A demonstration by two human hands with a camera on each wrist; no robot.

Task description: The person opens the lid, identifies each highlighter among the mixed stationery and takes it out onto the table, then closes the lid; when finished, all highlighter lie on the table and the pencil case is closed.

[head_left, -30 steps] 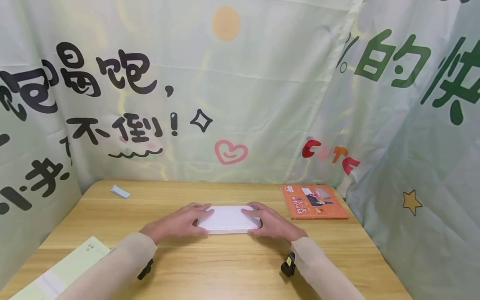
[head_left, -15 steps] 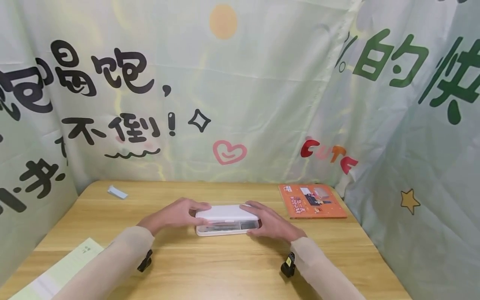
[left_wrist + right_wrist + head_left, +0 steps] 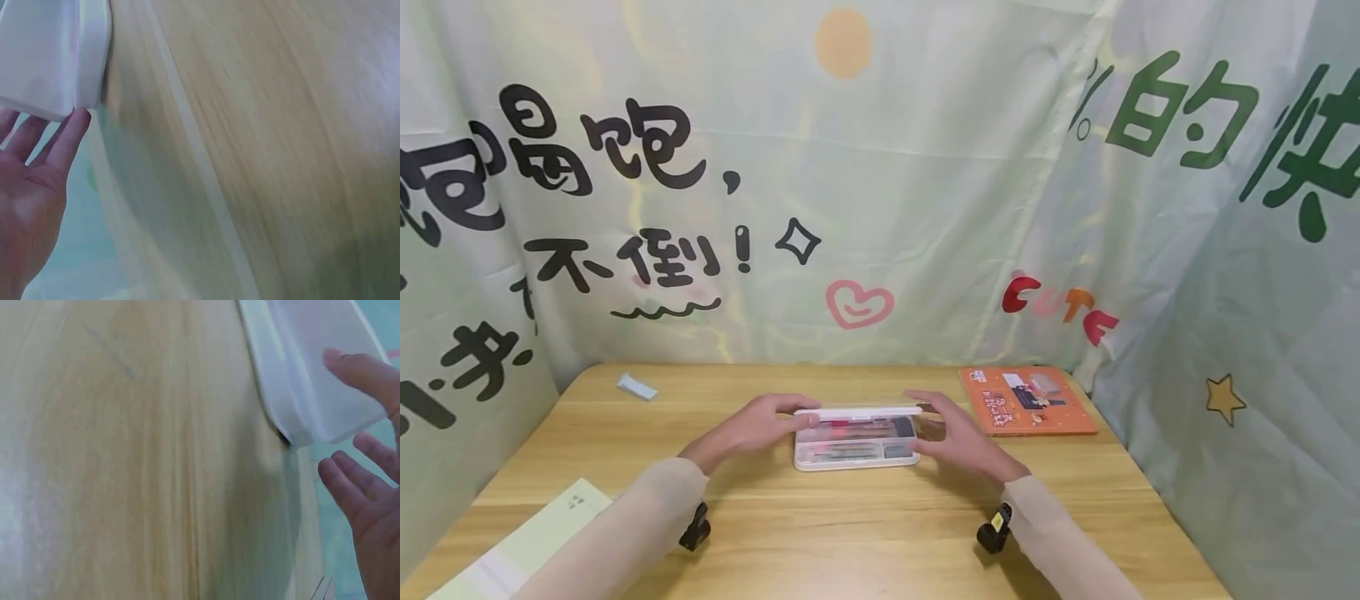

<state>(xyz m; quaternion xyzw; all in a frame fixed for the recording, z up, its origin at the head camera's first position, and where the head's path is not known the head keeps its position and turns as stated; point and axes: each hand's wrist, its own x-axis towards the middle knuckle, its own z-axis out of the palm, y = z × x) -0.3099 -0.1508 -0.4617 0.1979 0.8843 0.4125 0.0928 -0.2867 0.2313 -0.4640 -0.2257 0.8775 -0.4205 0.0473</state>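
Observation:
A white pencil case (image 3: 857, 464) lies on the table, its lid (image 3: 868, 412) raised and seen nearly edge-on in the head view. Slender items and a dark grey block (image 3: 898, 452) show inside the clear compartments. My left hand (image 3: 758, 427) pinches the lid's left end, index finger above and thumb below. In the left wrist view, that hand's fingertips (image 3: 80, 119) meet the case's corner. At the right end, my right hand (image 3: 958, 435) is spread loosely, thumb by the case; the right wrist view has its fingers (image 3: 340, 478) apart from the corner.
An orange book (image 3: 1028, 402) lies at the table's back right. A small pale blue-white piece (image 3: 637, 387) sits at the back left, and a pale green pad (image 3: 527, 542) at the front left, partly under the left sleeve. Printed cloth (image 3: 925, 208) hangs behind the table.
The pencil case's lid has swung up and back from closed, baring the inside. My left hand stayed at the lid, while my right hand loosened and shifted slightly right.

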